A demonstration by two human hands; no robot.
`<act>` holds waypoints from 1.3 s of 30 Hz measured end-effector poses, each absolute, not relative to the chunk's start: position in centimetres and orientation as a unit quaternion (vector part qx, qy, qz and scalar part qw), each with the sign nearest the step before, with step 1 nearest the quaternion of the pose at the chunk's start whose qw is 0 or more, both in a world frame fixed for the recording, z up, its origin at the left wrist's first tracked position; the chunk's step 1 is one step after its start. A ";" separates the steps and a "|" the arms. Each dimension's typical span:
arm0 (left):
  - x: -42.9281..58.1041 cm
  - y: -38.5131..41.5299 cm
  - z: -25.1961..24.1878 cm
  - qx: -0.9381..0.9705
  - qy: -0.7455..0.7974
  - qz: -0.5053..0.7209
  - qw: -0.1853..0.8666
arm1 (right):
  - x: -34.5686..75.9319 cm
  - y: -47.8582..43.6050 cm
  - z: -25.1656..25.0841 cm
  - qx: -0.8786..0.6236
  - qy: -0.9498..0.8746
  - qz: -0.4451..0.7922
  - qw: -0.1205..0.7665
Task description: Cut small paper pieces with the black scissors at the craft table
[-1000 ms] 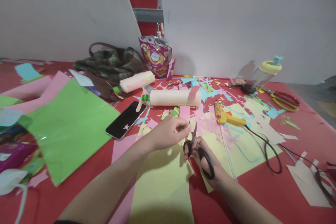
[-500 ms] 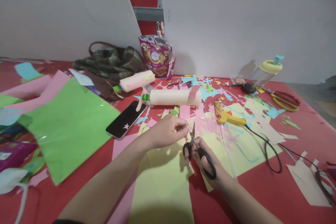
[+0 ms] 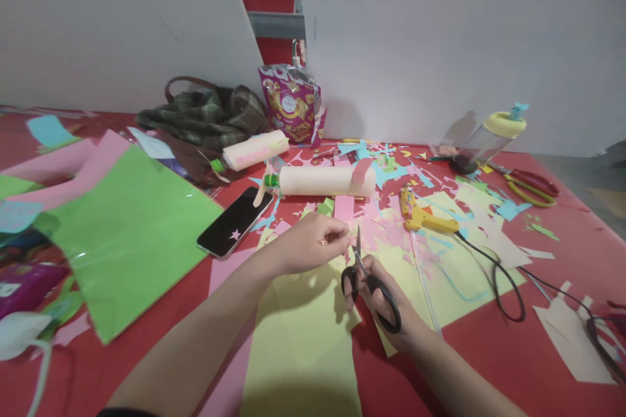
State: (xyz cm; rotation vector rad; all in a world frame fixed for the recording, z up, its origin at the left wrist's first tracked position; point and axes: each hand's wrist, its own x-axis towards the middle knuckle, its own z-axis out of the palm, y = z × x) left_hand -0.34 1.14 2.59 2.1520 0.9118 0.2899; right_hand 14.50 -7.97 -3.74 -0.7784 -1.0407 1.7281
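Black scissors [image 3: 370, 283] in right hand [image 3: 391, 313] seemingly point away, upward.

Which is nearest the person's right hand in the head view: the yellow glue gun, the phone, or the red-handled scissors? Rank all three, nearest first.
Measured from the right hand, which holds black scissors:
1. Yellow glue gun, just beyond the hand, slightly to its right.
2. Phone, across to the left, past the left hand.
3. Red-handled scissors, far right, near the table's back edge.
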 end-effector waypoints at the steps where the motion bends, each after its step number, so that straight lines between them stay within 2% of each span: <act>1: -0.4 1.1 2.6 0.843 0.358 0.113 0.385 | 14.5 -8.0 -3.7 -0.319 -0.423 0.706 0.469; 39: -0.6 1.6 1.9 0.829 0.347 0.101 0.427 | 14.4 -7.9 -4.2 -0.320 -0.406 0.712 0.475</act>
